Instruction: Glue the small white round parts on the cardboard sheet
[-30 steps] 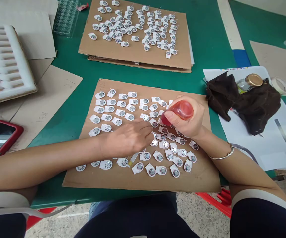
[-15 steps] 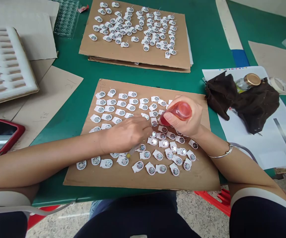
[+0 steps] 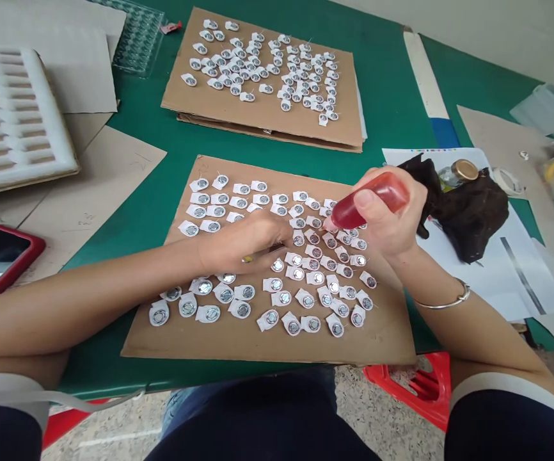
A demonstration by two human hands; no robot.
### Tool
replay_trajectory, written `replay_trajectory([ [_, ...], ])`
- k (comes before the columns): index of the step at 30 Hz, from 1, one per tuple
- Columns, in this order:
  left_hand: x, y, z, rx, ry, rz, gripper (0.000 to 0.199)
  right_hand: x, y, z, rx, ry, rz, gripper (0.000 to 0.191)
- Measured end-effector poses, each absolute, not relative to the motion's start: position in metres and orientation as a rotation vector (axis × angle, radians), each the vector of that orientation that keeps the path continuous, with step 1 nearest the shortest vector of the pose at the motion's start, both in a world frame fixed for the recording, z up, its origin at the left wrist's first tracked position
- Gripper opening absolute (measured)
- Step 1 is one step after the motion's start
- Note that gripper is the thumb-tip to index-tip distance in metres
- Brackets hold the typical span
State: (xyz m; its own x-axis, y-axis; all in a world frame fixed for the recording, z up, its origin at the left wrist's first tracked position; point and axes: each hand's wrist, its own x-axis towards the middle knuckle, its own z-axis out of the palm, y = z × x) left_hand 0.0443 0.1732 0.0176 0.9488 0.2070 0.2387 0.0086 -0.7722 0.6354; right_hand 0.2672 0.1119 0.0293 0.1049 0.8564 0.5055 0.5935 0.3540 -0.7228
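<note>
My right hand [image 3: 392,214] is wrapped round a soft bottle of red liquid [image 3: 373,200], tilted with its tip down to the left, close above the small parts. My left hand [image 3: 245,243] is closed over the middle of the near cardboard sheet [image 3: 200,342]. It pinches a thin tool whose yellowish end [image 3: 247,259] shows below the palm; the tool's tip is near a round part [image 3: 298,237]. Many white pieces with round silver discs, such as this one [image 3: 270,318], lie in rough rows on the sheet. Some are hidden under my hands.
Stacked cardboard [image 3: 267,131] with more disc parts lies at the back. On the left are a white slotted tray [image 3: 18,121] and a red-cased phone [image 3: 30,250]. To the right, dark cloth [image 3: 473,214] and a gold-lidded jar [image 3: 464,170] rest on paper [image 3: 536,256].
My right hand has moved up and to the right with the bottle, which is now more slanted. My left hand has shifted slightly upward. The whole view has turned a little.
</note>
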Motion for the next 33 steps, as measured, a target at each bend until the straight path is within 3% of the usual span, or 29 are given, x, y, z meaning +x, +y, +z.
replay_trajectory([
  [9, 0.045, 0.174, 0.015, 2.413, 0.208, 0.381, 0.01, 0.258, 0.072, 0.007, -1.41, -1.469, 0.135, 0.023],
  [33, 0.047, 0.174, 0.018, 2.368, 0.313, 0.335, 0.009, 0.247, 0.075, 0.002, -1.346, -1.495, 0.234, 0.022],
])
